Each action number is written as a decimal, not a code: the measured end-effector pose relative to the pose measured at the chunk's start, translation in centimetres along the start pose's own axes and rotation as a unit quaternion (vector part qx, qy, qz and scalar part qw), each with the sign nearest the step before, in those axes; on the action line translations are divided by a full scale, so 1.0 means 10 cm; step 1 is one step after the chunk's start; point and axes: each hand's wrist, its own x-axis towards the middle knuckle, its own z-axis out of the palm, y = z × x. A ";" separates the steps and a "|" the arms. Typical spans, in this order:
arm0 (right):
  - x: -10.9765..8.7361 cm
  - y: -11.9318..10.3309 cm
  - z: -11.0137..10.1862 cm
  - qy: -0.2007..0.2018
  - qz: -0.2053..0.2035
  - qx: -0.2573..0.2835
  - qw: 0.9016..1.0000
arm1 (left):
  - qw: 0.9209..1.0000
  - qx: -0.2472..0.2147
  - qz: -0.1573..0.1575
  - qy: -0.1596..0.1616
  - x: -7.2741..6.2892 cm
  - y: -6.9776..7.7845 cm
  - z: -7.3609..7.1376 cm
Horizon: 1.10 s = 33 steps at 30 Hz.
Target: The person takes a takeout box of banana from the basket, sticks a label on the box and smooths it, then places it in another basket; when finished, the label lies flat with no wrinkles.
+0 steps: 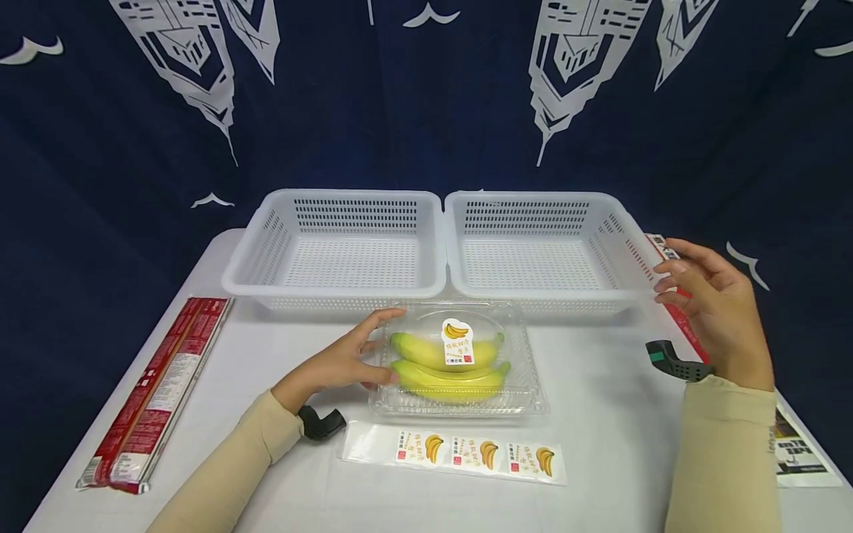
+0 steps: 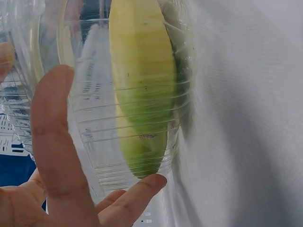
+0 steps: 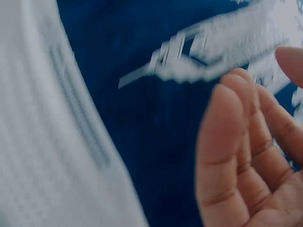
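A clear plastic clamshell box [image 1: 526, 363] holds yellow-green bananas [image 1: 453, 381], with a banana sticker [image 1: 457, 342] on its lid. My left hand [image 1: 343, 363] rests at the box's left side, thumb and fingers spread. Up close in the left wrist view, fingers [image 2: 54, 137] touch the ridged plastic beside a banana [image 2: 144, 94]. Beyond the right basket's right side, my right hand [image 1: 720, 311] is raised over a red-and-white package [image 1: 686, 326], which it partly hides. The right wrist view shows loosely bent fingers [image 3: 220, 142] with nothing in them.
Two white perforated baskets, left [image 1: 353, 292] and right [image 1: 533, 295], stand side by side at the back. A strip of banana stickers [image 1: 460, 453] lies in front of the box. Red packets [image 1: 160, 392] lie at left; a printed sheet [image 1: 796, 451] is at right.
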 end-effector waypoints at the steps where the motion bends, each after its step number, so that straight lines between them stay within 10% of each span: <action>1: 0.00 0.02 -0.07 0.027 0.009 0.008 1.000 | 1.000 -0.001 0.000 0.001 0.00 0.00 0.00; 8: -0.01 0.15 -0.43 0.142 0.055 0.049 0.987 | 1.000 -0.003 0.000 0.002 0.00 0.00 0.00; 18: 0.01 0.44 -0.60 0.206 0.091 0.028 0.974 | 1.000 -0.002 0.007 0.001 -0.01 -0.01 0.01; 33: 0.06 0.67 -0.65 0.091 0.102 0.058 0.989 | 1.000 -0.009 0.008 -0.001 -0.01 0.01 0.02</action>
